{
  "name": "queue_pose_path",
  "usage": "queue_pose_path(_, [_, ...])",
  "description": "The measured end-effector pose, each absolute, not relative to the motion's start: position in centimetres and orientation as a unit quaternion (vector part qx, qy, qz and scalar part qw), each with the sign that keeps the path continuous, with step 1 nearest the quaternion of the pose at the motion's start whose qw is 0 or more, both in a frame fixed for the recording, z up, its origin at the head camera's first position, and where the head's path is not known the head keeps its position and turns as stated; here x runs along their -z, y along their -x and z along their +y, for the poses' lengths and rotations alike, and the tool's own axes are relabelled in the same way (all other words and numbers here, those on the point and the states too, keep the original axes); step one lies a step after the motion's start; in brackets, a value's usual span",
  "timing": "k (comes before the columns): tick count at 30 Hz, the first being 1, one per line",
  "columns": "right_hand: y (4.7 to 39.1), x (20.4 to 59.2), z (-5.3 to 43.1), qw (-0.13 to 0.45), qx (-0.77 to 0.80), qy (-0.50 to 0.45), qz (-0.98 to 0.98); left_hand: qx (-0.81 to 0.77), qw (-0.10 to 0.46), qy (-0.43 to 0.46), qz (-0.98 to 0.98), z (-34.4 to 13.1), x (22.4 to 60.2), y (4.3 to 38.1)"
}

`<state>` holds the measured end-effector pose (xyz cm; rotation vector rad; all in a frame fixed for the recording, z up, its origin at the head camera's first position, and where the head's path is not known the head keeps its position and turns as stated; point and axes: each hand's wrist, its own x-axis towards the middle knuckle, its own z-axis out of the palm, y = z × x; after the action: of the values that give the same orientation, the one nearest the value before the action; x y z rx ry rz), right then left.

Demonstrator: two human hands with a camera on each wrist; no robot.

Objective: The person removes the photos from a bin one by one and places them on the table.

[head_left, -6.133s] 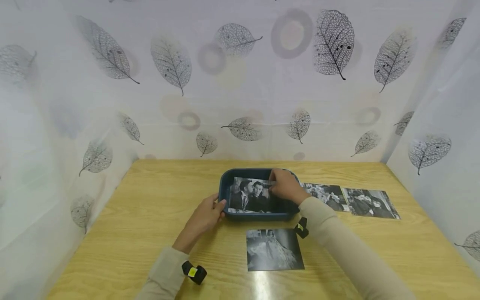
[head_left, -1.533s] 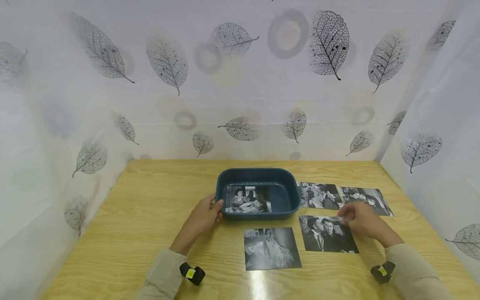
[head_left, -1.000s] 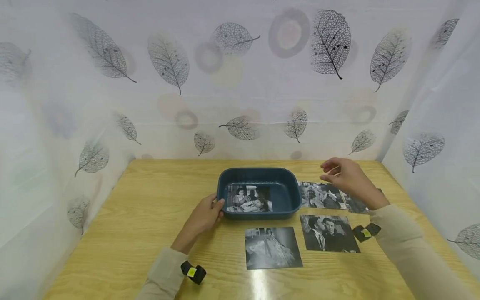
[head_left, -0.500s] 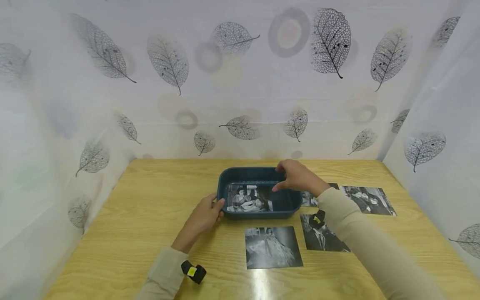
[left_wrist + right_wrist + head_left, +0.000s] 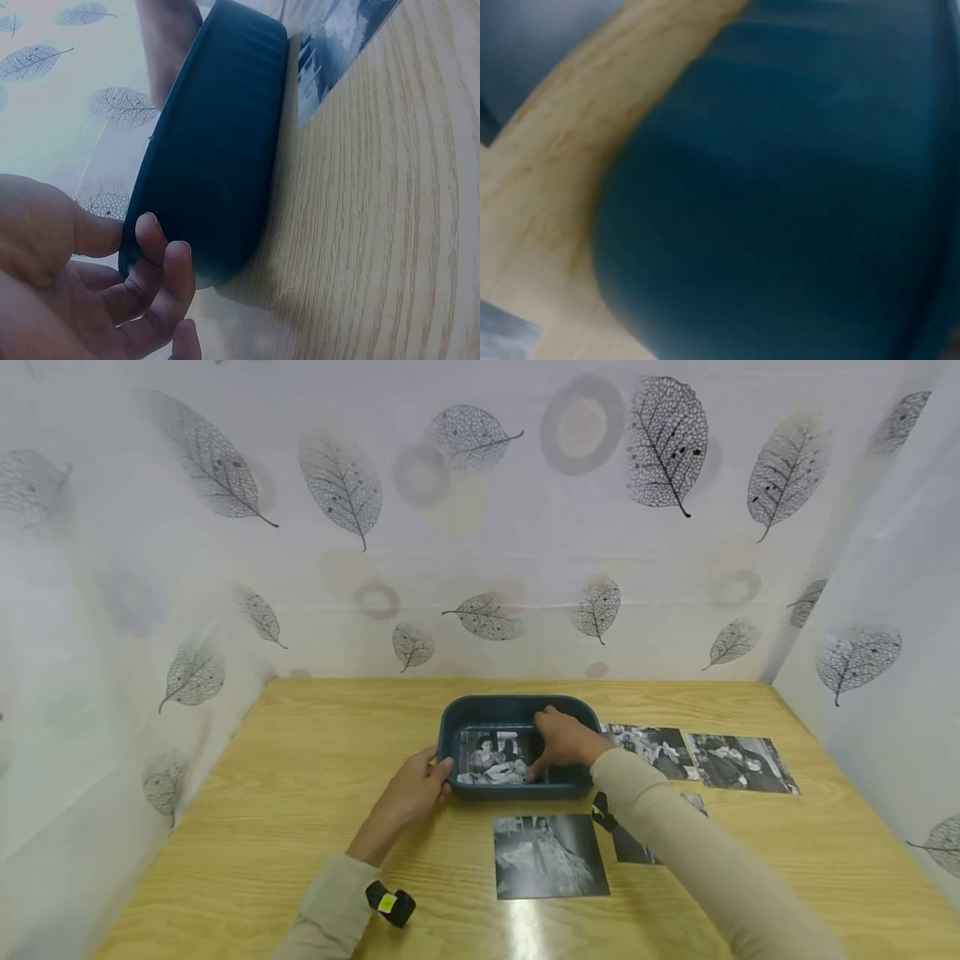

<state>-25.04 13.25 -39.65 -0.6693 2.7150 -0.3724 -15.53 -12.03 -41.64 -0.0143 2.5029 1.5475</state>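
A dark blue rectangular container (image 5: 517, 792) stands on the wooden table, a black-and-white photo (image 5: 491, 758) lying in its left part. My left hand (image 5: 411, 789) holds the container's left front corner; in the left wrist view its thumb is at the rim and its fingers curl against the outer wall. My right hand (image 5: 566, 739) is inside the container at the photo's right edge, thumb and fingers spread apart. Its fingertips look close to the photo; firm contact is unclear. Only the blurred container wall (image 5: 765, 210) fills most of the right wrist view.
One photo (image 5: 551, 857) lies in front of the container. Another photo (image 5: 637, 850) is partly covered by the right forearm. Two more, a nearer photo (image 5: 652, 750) and a farther photo (image 5: 746, 764), lie to the right. A leaf-patterned curtain (image 5: 480, 527) surrounds the table.
The photo of two people left the container for the table, where my right hand let it go. That hand then came back left and down into the container. My left hand stayed put.
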Motion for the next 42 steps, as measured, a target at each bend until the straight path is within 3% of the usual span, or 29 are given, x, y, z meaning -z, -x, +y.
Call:
queue_pose_path(10, [25.1,40.5,13.0,0.142,0.131,0.226,0.955,-0.523,0.094,-0.009,0.847,-12.1,41.6,15.4])
queue_pose_path(21, [25.2,41.0,13.7,0.07,0.207,0.181,0.959,-0.523,0.097,-0.009,0.847,-12.1,41.6,15.4])
queue_pose_path(35, [25.0,38.9,15.3,0.058,0.375,0.216,0.899,-0.528,0.099,-0.005,0.843,-12.1,41.6,15.5])
queue_pose_path(42, [24.9,36.6,17.3,0.075,0.44,0.186,0.876,-0.528,0.098,-0.006,0.843,-12.2,41.6,15.5])
